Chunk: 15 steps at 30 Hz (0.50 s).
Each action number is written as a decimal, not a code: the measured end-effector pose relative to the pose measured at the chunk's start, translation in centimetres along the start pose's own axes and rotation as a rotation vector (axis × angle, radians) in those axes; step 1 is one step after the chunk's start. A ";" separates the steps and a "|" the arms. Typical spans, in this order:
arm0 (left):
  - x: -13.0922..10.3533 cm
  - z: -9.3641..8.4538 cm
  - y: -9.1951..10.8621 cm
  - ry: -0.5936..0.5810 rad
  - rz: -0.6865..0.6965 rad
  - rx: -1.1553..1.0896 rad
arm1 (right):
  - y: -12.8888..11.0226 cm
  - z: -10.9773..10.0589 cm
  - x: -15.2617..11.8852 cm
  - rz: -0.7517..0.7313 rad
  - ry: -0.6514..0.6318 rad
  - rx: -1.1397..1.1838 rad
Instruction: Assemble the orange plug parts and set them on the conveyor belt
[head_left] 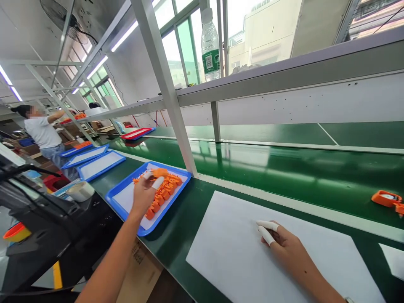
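Observation:
My left hand (144, 194) reaches over a blue tray (114, 199) lined with white paper. White finger covers sit on its thumb and a fingertip, which are closed on an orange plastic part (160, 172). Below it, several similar orange parts (164, 193) lie in rows in the tray. My right hand (285, 244) rests over a large white sheet (230, 235) on the green bench. Its thumb and index finger, also in white covers, are brought close together in a pinch, and nothing shows between them.
Behind the bench edge runs a shiny green conveyor belt (284, 172), with an orange device (385, 198) at right. A grey post (176, 113) rises beside the tray. More blue trays (101, 165) and a person (44, 132) are at left. A bottle (210, 54) stands on the shelf.

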State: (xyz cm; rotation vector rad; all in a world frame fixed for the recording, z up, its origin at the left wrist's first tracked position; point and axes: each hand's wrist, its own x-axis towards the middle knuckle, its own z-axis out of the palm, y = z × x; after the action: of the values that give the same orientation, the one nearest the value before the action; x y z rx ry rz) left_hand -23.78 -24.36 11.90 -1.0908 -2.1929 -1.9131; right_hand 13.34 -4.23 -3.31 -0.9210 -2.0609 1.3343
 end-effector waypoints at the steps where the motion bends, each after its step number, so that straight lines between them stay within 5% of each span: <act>1: 0.6 -2.5 -0.4 0.142 0.001 0.038 | 0.0 0.0 0.0 -0.002 -0.001 -0.011; 4: 0.7 -8.9 -2.3 0.317 -0.139 0.255 | 0.0 -0.1 0.0 0.005 0.002 -0.044; 7: -1.2 -12.7 -4.5 0.148 -0.355 0.644 | 0.0 0.0 0.0 0.018 0.009 -0.060; 11: -3.7 -13.7 -6.8 -0.143 -0.418 0.832 | -0.4 0.3 -0.2 0.048 0.030 -0.075; 15: -4.0 -13.0 -8.2 -0.220 -0.407 0.773 | -1.0 0.6 -0.4 0.065 0.096 -0.073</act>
State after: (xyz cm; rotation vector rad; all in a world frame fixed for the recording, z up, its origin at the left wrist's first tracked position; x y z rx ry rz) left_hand -30.30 -37.66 6.23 -0.7668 -3.0378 -0.8318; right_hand 12.95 -5.16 -2.65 -1.0707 -2.0337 1.2295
